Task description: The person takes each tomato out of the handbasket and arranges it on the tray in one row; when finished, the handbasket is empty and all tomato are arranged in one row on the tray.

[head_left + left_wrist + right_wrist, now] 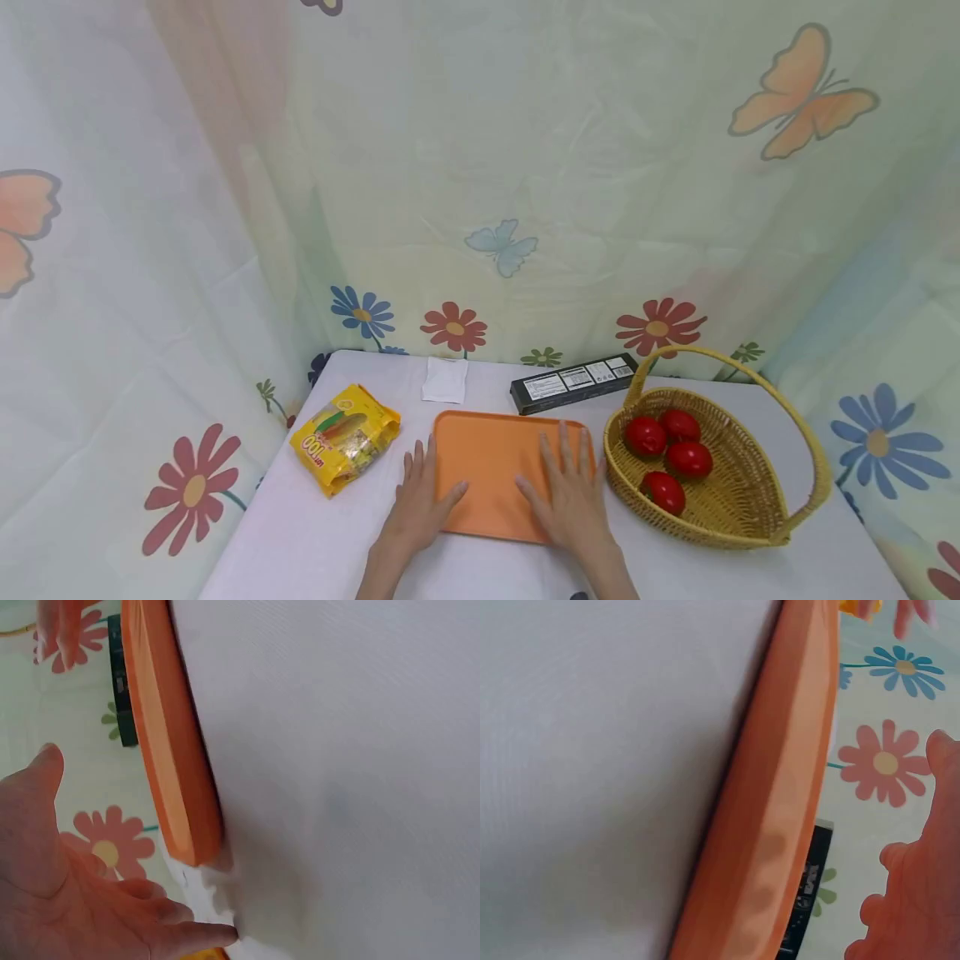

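An orange tray (487, 475) lies flat on the white table in the head view. By its left edge is my left hand (418, 504), fingers spread and thumb over the near left corner. My right hand (572, 504) spreads over the tray's right side, fingers pointing away from me. Neither hand holds anything. The left wrist view shows the left palm (67, 900) with a fingertip close to the table beside the tray's side wall (169, 750). In the right wrist view, the right hand (922, 892) hovers over the tray, apart from its near wall (757, 825).
A yellow wicker basket (735, 492) with several red fruits (690, 459) stands right of the tray. At the left lies a yellow snack bag (345, 439). Behind the tray are a white packet (445, 380) and a long dark box (574, 383). Patterned curtains (465, 150) enclose the table.
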Available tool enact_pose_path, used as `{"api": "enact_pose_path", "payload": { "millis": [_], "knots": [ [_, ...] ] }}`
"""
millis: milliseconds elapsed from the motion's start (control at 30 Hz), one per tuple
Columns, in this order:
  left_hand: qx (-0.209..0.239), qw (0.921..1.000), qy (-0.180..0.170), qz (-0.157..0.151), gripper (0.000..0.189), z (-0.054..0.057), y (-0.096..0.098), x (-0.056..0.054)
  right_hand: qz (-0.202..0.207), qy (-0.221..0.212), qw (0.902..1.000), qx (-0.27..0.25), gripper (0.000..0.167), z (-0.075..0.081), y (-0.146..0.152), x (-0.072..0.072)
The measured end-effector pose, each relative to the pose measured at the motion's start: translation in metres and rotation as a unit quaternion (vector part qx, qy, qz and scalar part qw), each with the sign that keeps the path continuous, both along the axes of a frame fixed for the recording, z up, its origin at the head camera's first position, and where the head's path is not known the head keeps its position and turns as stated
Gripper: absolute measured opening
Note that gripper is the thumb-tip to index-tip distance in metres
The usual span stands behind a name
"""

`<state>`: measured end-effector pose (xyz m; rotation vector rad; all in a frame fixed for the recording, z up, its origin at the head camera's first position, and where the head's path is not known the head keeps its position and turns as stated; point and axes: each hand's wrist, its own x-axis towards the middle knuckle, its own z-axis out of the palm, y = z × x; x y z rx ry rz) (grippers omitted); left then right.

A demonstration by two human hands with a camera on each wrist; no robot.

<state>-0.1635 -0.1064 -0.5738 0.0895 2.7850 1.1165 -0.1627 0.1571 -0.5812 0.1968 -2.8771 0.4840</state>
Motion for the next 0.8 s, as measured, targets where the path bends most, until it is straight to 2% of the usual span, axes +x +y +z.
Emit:
{"api": "enact_pose_path", "payload": {
  "millis": [167,267,367,500,633,800],
  "knots": [
    [0.049,0.9962,-0.071,0.015,0.115,0.000,-0.018,0.006,0.001,-0.016,0.9998,-0.014,0.089,0.006,0.001,0.000],
    [0.065,0.9935,-0.092,0.014,0.123,-0.005,-0.027,0.011,0.004,-0.018,0.9997,-0.019,0.088,0.011,0.000,0.002],
    [0.066,0.9942,-0.084,-0.012,0.122,-0.012,-0.034,0.014,0.007,-0.014,0.9996,-0.025,0.088,0.016,-0.002,0.006],
    [0.074,0.9939,-0.067,-0.047,0.113,-0.017,-0.040,0.016,0.013,-0.002,0.9992,-0.039,0.087,0.024,-0.004,0.011],
    [0.086,0.9933,-0.055,-0.055,0.110,-0.017,-0.041,0.016,0.020,0.002,0.9988,-0.046,0.087,0.032,-0.004,0.013],
    [0.094,0.9919,-0.060,-0.061,0.111,-0.019,-0.040,0.016,0.049,-0.026,0.9950,-0.084,0.092,0.048,0.000,0.015]
  ]
}}
